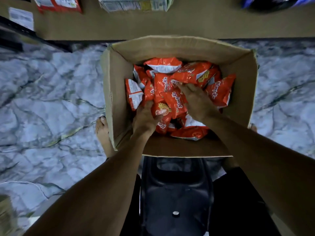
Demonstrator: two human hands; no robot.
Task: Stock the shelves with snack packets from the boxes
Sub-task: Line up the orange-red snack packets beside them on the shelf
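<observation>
An open cardboard box (117, 92) stands on the floor in front of me, holding several orange-red snack packets (189, 74). Both my hands are down inside it. My left hand (144, 119) grips the lower left edge of one packet (162, 111), thumb on its front and fingers tucked behind it. Flat on top of the pile, my right hand (196, 99) lies with its fingers stretched out, their tips touching a packet's white edge. A low brown shelf (153, 28) runs across the top of the view.
On the shelf lie a red and white pack (58, 4), a pale printed carton (134, 4) and a dark blue bag (276, 2). A black plastic stool (175, 193) is under me. The floor (51, 99) is grey marbled. My bare foot (102, 132) is beside the box.
</observation>
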